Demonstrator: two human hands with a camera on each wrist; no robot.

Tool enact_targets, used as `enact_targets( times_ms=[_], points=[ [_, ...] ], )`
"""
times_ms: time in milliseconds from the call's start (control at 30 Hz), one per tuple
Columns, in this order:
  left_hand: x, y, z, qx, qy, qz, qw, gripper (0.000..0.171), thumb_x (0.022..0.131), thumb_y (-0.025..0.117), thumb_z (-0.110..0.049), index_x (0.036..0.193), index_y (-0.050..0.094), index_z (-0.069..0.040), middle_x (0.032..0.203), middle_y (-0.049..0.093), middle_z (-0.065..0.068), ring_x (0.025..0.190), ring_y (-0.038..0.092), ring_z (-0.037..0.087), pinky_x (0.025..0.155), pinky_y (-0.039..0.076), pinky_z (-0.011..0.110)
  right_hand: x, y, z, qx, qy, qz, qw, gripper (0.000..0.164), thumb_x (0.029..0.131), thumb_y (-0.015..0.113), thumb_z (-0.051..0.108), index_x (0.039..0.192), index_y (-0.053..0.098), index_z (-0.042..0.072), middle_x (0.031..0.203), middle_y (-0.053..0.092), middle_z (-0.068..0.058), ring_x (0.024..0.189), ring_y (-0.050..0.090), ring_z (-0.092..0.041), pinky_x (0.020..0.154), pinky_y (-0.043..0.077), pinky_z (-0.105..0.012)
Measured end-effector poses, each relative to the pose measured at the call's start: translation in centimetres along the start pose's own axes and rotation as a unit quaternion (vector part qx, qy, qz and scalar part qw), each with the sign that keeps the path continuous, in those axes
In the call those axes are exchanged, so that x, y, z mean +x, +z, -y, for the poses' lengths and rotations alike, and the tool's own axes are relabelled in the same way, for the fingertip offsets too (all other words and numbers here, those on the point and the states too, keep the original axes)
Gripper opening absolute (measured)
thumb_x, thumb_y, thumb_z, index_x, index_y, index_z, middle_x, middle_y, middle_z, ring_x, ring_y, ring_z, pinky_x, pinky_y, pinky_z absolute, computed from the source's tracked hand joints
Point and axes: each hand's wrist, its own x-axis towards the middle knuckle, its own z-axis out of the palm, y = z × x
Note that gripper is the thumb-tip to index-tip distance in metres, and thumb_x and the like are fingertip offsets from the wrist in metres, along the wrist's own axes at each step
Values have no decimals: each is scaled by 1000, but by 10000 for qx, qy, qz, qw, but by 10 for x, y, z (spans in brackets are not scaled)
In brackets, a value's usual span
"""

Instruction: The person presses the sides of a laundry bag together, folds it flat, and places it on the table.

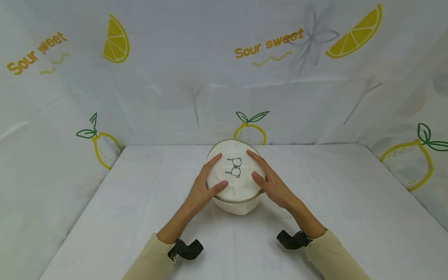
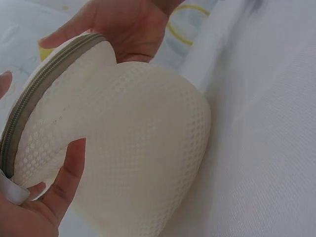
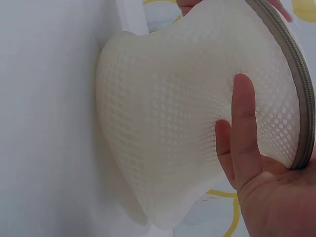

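Observation:
A round, cream mesh laundry bag (image 1: 241,190) stands on the table in the head view. Its lid bears a line drawing of a bra, and a grey-green zipper (image 2: 47,81) runs round the rim. From the left side my left hand (image 1: 199,192) grips the rim, thumb and index finger over the lid. My right hand (image 1: 278,190) holds the opposite side in the same way. Below the zipper, fingers (image 3: 244,116) of the right hand press into the mesh wall in the right wrist view. What the bag contains cannot be seen.
A white cloth covers the table (image 1: 140,202). Behind and beside it hangs a white curtain (image 1: 182,46) printed with lemons and lettering. Each wrist carries a black camera mount, on the left (image 1: 187,249) and on the right (image 1: 294,239).

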Motion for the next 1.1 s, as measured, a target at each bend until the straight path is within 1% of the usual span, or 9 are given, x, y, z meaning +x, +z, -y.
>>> enact_targets(
  times_ms=[67, 200, 300, 533, 667, 733, 833, 933, 1100],
  points=[
    [0, 1, 1, -14, 2, 5, 10000, 72, 91, 62, -29, 152, 26, -14, 155, 25, 9, 141, 22, 29, 110, 19, 55, 0, 2, -2, 110, -65, -54, 9999, 57, 101, 45, 42, 152, 21, 34, 158, 6, 3, 128, 32, -41, 75, 52, -50],
    [0, 3, 3, 3, -22, -70, 10000, 67, 93, 58, -24, 151, 28, -15, 155, 26, 7, 141, 23, 27, 111, 19, 52, 0, 6, -7, 136, -219, -176, 9995, 57, 101, 45, 41, 152, 20, 33, 158, 6, 5, 139, 16, -31, 92, 39, -59],
    [0, 4, 4, -39, -28, -160, 9999, 64, 93, 58, -21, 151, 30, -13, 155, 27, 8, 142, 21, 26, 111, 17, 52, 0, 9, -10, 90, -269, -243, 9993, 58, 101, 44, 43, 152, 20, 33, 158, 7, 6, 142, 11, -26, 99, 31, -62],
    [-1, 7, 6, -50, -74, -265, 9996, 61, 93, 55, -16, 149, 31, -11, 153, 28, 9, 142, 20, 24, 112, 16, 50, -1, 11, -11, 104, -280, -295, 9991, 56, 101, 44, 40, 152, 22, 32, 158, 8, 5, 142, 10, -25, 98, 31, -63],
    [-1, 8, 7, 14, -27, -336, 9994, 60, 93, 54, -14, 149, 32, -8, 153, 29, 10, 142, 21, 25, 112, 16, 51, -1, 11, -12, 27, -287, -322, 9991, 55, 102, 44, 39, 152, 23, 31, 158, 10, 5, 143, 6, -21, 104, 21, -65],
    [-1, 9, 8, 39, 1, -360, 9993, 60, 93, 54, -13, 148, 32, -8, 153, 29, 10, 142, 21, 26, 112, 16, 51, 0, 11, -12, -51, -314, -358, 9989, 55, 102, 43, 39, 152, 23, 31, 158, 11, 6, 143, 5, -19, 107, 15, -64],
    [-1, 9, 9, 50, 44, -373, 9993, 60, 93, 54, -14, 148, 31, -7, 153, 29, 10, 142, 22, 26, 112, 17, 51, 0, 11, -12, -198, -368, -428, 9982, 54, 102, 42, 40, 152, 24, 30, 157, 14, 6, 144, 6, -17, 109, 9, -62],
    [-1, 10, 10, 11, 68, -362, 9993, 60, 94, 54, -16, 148, 31, -7, 153, 28, 10, 142, 22, 26, 111, 17, 52, 1, 11, -12, -299, -436, -495, 9974, 54, 102, 42, 40, 152, 25, 28, 157, 16, 5, 144, 8, -17, 110, 7, -60],
    [0, 10, 12, -55, 87, -371, 9993, 59, 94, 55, -17, 148, 32, -8, 153, 29, 9, 142, 22, 24, 112, 16, 51, 1, 12, -14, -330, -495, -554, 9967, 53, 102, 41, 39, 151, 26, 28, 157, 18, 4, 143, 10, -17, 110, 7, -59]
  ],
)
